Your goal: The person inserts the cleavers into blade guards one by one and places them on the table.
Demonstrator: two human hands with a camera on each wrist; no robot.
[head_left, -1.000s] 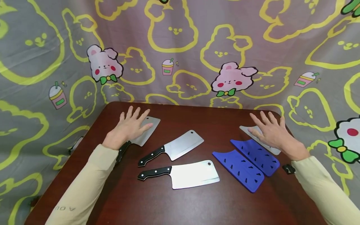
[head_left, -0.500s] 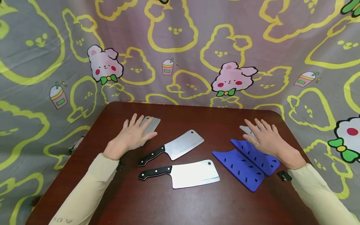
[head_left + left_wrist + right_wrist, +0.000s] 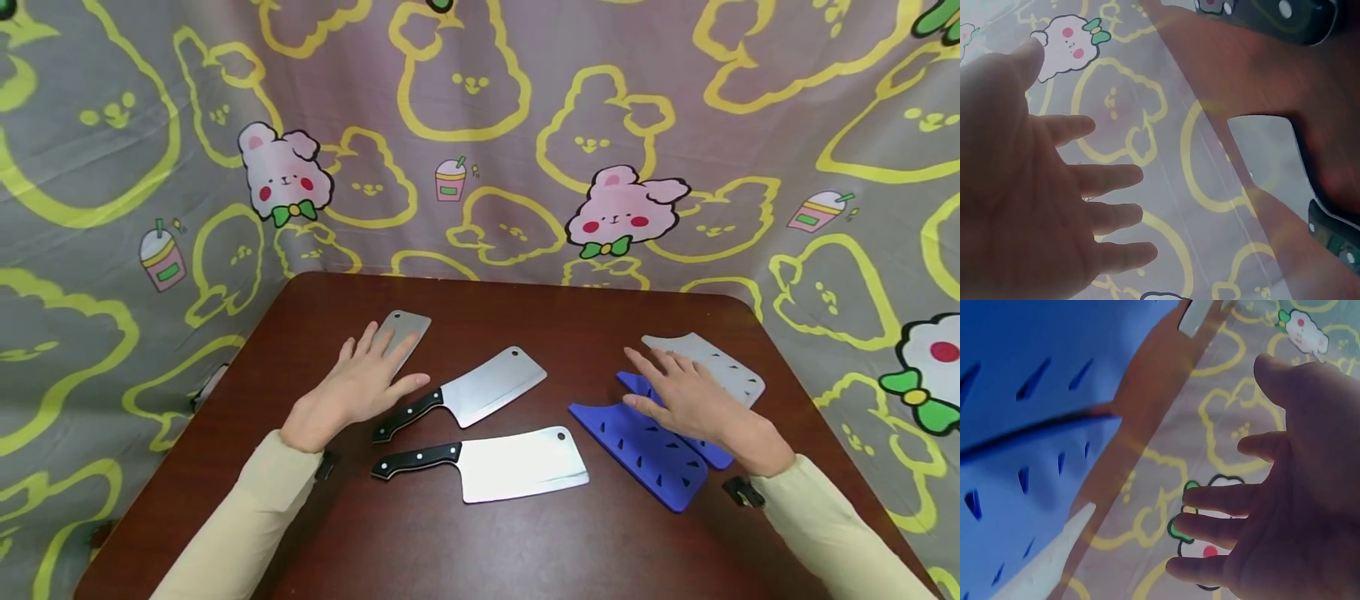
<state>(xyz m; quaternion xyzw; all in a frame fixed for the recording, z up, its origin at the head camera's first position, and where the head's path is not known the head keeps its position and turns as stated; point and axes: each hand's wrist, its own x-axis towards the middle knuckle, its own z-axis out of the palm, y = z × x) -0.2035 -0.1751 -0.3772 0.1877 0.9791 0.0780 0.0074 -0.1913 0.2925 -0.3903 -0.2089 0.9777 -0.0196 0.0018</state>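
Observation:
Spread and holding nothing, my left hand (image 3: 351,390) is over the far-left cleaver (image 3: 411,323), hiding its handle in the head view. Two more cleavers lie flat with black riveted handles pointing left: a middle cleaver (image 3: 495,387) and a nearer, brighter cleaver (image 3: 521,467). On the right, my right hand (image 3: 693,404) extends with fingers apart above two flat blue pieces with triangular slots. The nearer blue piece (image 3: 637,450) is mostly visible; the farther blue piece (image 3: 637,383) is largely covered by the hand. Behind them lies a similar white slotted piece (image 3: 723,367).
Everything lies on a dark reddish-brown table (image 3: 480,550) with rounded far corners. A grey curtain (image 3: 510,108) printed with yellow outlines and rabbit faces hangs behind and beside it. A small black device (image 3: 744,492) sits under the right wrist.
My left hand has come nearer and slightly right. My right hand has shifted left and nearer, uncovering more of the white piece and covering the farther blue one. The cleavers stay put.

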